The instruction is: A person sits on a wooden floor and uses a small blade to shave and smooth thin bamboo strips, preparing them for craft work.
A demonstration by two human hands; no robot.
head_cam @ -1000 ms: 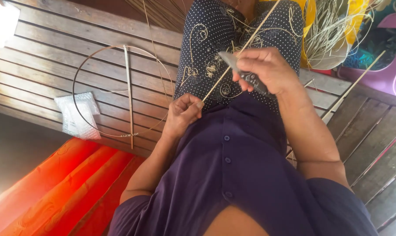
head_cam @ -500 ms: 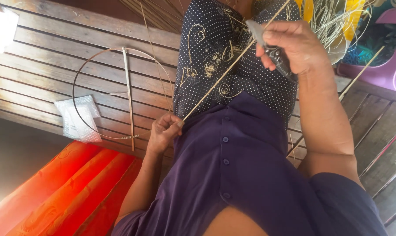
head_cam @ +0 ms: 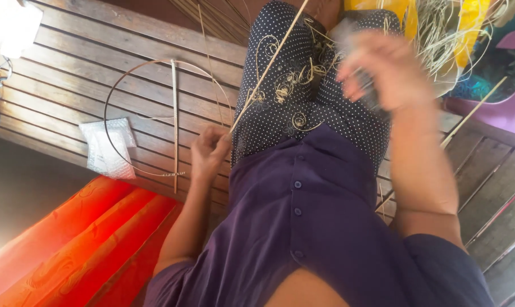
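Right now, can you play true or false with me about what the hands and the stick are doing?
1. The left hand pinches the lower end of a thin stick. True.
2. The right hand rests flat on the wooden floor. False: it is raised over the lap, blurred.
3. A wire hoop lies on the floor beside the left hand. True.
4. The hoop sits on the orange cloth. False: it lies on the wooden slats.

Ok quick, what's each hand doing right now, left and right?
Left hand: closed, pinching the lower end of a thin cane strip.
Right hand: blurred; curled around something dark, but what it is cannot be told.
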